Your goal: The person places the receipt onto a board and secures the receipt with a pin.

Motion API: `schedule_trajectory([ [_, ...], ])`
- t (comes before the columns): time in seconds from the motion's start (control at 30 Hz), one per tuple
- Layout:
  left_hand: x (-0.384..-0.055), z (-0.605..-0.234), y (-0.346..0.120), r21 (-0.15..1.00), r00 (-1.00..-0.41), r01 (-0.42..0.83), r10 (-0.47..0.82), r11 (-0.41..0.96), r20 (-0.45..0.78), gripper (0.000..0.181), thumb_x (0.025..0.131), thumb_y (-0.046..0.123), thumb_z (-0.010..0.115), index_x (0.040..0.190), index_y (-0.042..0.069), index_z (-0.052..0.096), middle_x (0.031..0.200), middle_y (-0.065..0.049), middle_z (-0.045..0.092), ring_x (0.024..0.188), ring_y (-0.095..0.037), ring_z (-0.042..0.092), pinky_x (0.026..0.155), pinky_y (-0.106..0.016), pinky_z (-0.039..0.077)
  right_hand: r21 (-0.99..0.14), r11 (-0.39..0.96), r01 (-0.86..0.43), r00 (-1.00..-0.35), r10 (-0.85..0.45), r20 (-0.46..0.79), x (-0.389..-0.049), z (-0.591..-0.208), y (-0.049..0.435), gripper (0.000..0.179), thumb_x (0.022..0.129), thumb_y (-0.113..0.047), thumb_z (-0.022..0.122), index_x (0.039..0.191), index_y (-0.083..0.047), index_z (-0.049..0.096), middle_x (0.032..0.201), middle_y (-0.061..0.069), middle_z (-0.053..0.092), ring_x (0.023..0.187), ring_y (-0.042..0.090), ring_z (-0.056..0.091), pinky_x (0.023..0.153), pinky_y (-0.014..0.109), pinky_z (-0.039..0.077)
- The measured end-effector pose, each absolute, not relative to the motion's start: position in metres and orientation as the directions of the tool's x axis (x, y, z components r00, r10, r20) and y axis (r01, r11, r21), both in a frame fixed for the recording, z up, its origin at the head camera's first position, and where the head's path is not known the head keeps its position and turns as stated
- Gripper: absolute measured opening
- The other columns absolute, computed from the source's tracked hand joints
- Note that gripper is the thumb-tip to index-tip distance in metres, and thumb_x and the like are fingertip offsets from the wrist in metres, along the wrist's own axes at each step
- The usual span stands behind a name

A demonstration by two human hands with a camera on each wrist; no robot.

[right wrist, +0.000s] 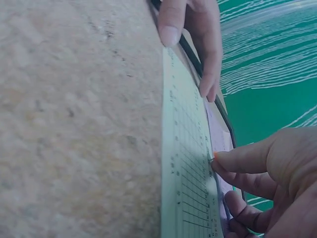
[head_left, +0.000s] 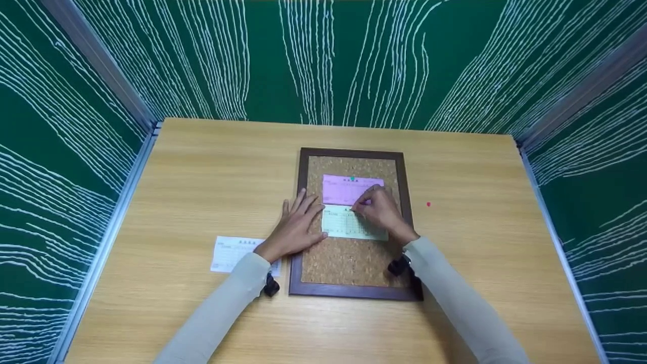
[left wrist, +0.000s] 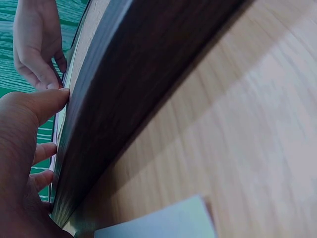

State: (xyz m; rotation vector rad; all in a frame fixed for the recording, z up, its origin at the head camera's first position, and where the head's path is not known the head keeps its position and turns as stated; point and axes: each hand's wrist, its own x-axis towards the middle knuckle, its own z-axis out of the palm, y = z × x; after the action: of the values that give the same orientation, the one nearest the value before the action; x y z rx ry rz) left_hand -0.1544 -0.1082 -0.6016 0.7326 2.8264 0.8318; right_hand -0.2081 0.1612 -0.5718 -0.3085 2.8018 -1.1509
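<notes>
A framed cork board (head_left: 349, 263) lies on the table. On it are a purple printed slip (head_left: 336, 190), with a green push pin (head_left: 353, 178) at its top edge, and directly below that a pale green printed slip (head_left: 337, 226). My right hand (head_left: 380, 210) pinches a small orange push pin (right wrist: 216, 155) between thumb and finger, its metal point at the green slip's upper edge. Fingers spread, my left hand (head_left: 298, 226) rests across the board's left frame (left wrist: 106, 84), with thumb and fingertips at the green slip's left side.
A white printed slip (head_left: 232, 254) lies on the table left of the board, partly covered by the left forearm. Right of the board is a small red push pin (head_left: 428, 204). Green walls with white lines surround the wooden table (head_left: 227, 177).
</notes>
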Motion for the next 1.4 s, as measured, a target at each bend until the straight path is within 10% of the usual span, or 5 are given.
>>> schedule_trajectory([
  [0.83, -0.155, -0.602, -0.108, 0.521, -0.877, 0.420, 0.480, 0.743, 0.023, 0.081, 0.098, 0.052, 0.076, 0.164, 0.012, 0.050, 0.179, -0.016, 0.029, 0.170, -0.042, 0.003, 0.127, -0.080, 0.002, -0.755, 0.639, 0.147, -0.964, -0.079, -0.255, -0.218, -0.564, 0.155, 0.026, 0.091, -0.001, 0.085, 0.070, -0.005, 0.071, 0.094, 0.008, 0.069, 0.063, 0.013, 0.051, 0.052, 0.025, 0.037],
  [1.4, -0.154, -0.604, -0.109, 0.550, -0.876, 0.421, 0.480, 0.721, 0.041, 0.079, 0.098, 0.053, 0.074, 0.162, 0.013, 0.051, 0.179, -0.015, 0.030, 0.170, -0.041, 0.002, 0.127, -0.080, 0.001, -0.736, 0.676, 0.031, -0.979, -0.128, -0.158, -0.217, -0.569, 0.156, 0.038, 0.090, 0.001, 0.086, 0.060, -0.011, 0.066, 0.063, -0.002, 0.064, 0.053, 0.009, 0.047, 0.046, 0.023, 0.029],
])
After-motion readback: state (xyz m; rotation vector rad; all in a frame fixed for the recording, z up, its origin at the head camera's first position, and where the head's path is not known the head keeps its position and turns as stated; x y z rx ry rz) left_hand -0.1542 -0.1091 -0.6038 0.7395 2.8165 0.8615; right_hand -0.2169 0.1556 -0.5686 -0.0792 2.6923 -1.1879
